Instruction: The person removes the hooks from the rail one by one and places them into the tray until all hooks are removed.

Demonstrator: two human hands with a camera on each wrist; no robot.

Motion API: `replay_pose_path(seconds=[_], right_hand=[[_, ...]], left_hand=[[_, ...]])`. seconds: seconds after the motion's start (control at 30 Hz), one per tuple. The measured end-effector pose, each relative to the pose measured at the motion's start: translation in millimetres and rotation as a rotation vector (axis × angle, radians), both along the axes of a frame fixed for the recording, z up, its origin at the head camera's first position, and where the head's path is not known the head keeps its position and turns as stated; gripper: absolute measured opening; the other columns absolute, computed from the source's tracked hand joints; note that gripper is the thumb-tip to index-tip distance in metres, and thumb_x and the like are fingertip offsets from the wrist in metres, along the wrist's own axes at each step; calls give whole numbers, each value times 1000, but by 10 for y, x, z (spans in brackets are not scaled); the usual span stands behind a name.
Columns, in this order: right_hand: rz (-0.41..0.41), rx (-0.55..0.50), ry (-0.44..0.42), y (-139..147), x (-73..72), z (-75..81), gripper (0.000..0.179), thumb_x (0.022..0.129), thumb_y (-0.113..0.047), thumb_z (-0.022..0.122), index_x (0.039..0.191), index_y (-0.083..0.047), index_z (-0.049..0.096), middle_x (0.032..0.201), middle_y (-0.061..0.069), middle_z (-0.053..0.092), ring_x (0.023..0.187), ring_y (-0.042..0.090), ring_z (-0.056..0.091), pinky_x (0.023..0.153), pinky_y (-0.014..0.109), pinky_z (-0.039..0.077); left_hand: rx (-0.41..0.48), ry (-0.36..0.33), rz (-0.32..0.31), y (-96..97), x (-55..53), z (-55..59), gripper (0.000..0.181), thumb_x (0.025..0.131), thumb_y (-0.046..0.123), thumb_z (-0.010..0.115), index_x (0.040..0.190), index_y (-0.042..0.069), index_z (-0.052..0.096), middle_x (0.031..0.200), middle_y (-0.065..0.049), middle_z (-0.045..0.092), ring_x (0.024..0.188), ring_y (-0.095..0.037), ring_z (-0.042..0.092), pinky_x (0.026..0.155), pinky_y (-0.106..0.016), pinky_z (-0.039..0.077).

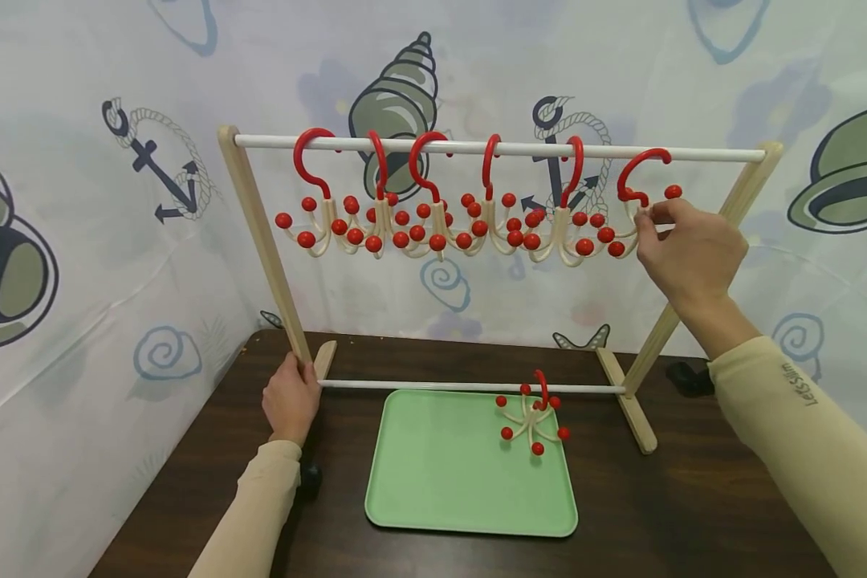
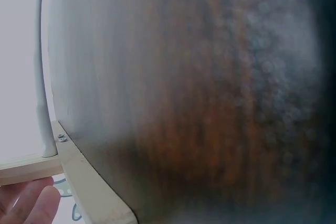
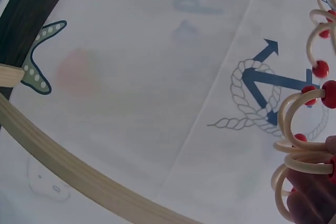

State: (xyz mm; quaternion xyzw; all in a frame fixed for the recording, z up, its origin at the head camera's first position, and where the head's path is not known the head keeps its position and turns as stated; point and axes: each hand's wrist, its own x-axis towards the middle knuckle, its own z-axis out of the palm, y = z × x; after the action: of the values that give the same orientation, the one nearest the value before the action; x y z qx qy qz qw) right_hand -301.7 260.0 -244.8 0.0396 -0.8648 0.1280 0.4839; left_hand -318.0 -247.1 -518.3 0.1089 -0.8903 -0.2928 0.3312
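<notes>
My right hand (image 1: 694, 245) pinches the stem of a multi-arm hanger (image 1: 643, 156) with a red hook and red ball tips. Its hook is at the right part of the white top rail (image 1: 708, 152); whether it bears on the rail I cannot tell. In the right wrist view, the cream arms of that hanger (image 3: 302, 111) show beside my fingertips. Down low, my left hand (image 1: 291, 401) holds the left wooden post (image 1: 270, 257) of the rack, fingers behind it in the left wrist view. One similar hanger (image 1: 533, 421) lies on a green tray (image 1: 462, 482).
Several matching hangers (image 1: 433, 168) hang along the rail to the left of my right hand, their arms close together. A lower white bar (image 1: 462, 386) crosses behind the tray. The rack's right foot (image 1: 632, 409) stands on the dark table (image 1: 665, 514). Behind is a patterned cloth (image 1: 477, 72).
</notes>
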Motion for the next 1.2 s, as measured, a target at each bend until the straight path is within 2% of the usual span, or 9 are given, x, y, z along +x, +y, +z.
replay_pose_path(seconds=[0.2,0.33,0.47,0.53,0.63,0.7,0.73,0.93,1.2], right_hand=[[-44,-111,-85,173,69,-112,40,94,-33,56,108,1,72,102,16,72,79,37,66,64,43,36],[-38,-168,-110,248,187,-260,41,93,-35,57,107,0,72,102,16,72,79,37,69,65,45,38],[-15,-210,-108,288,428,-484,39,90,-35,61,102,-1,74,97,16,73,73,35,69,59,30,38],[-19,-245,-108,294,608,-619,36,88,-35,64,99,-2,75,93,14,74,67,17,69,56,20,34],[-21,-304,-104,274,913,-854,31,83,-33,71,96,-5,76,86,10,74,58,-11,55,54,13,30],[-17,-352,-118,232,1108,-1030,26,82,-30,73,93,-8,77,80,8,74,56,-22,44,55,12,31],[-14,-372,-135,205,1197,-1120,23,81,-29,74,93,-9,77,78,6,73,56,-23,44,55,12,33],[-67,-462,-324,-13,1602,-1621,16,82,-32,76,91,-19,77,73,-4,72,54,-11,55,54,19,39],[-82,-513,-531,-371,1817,-2180,15,85,-31,76,94,-19,75,76,-4,72,61,8,65,56,37,47]], left_hand=[[2,-16,0,22,-26,-9,14,95,17,61,96,3,59,82,-18,64,71,-45,63,61,-60,44],[2,-14,-3,40,-16,-14,14,95,18,61,96,3,59,82,-17,64,71,-45,63,61,-61,44],[3,-15,-3,48,0,-11,14,94,17,61,96,3,59,82,-17,64,71,-45,62,60,-60,44],[0,-15,-4,54,3,-6,14,94,17,61,96,3,59,82,-18,64,71,-46,62,60,-61,43],[-6,-16,-4,59,-4,1,15,94,17,61,96,3,59,82,-18,63,71,-46,62,61,-60,43],[-6,-14,-5,63,-10,5,15,94,17,61,96,2,59,81,-18,63,71,-46,62,61,-61,43],[-5,-16,-5,65,-12,7,15,95,17,61,96,2,59,81,-18,63,71,-46,62,61,-61,43],[5,-37,-7,50,-19,-10,16,95,19,60,99,3,60,82,-17,64,72,-45,62,61,-60,43],[-8,-27,-9,-12,-51,-20,18,96,20,59,99,2,60,81,-18,64,72,-44,62,61,-60,42]])
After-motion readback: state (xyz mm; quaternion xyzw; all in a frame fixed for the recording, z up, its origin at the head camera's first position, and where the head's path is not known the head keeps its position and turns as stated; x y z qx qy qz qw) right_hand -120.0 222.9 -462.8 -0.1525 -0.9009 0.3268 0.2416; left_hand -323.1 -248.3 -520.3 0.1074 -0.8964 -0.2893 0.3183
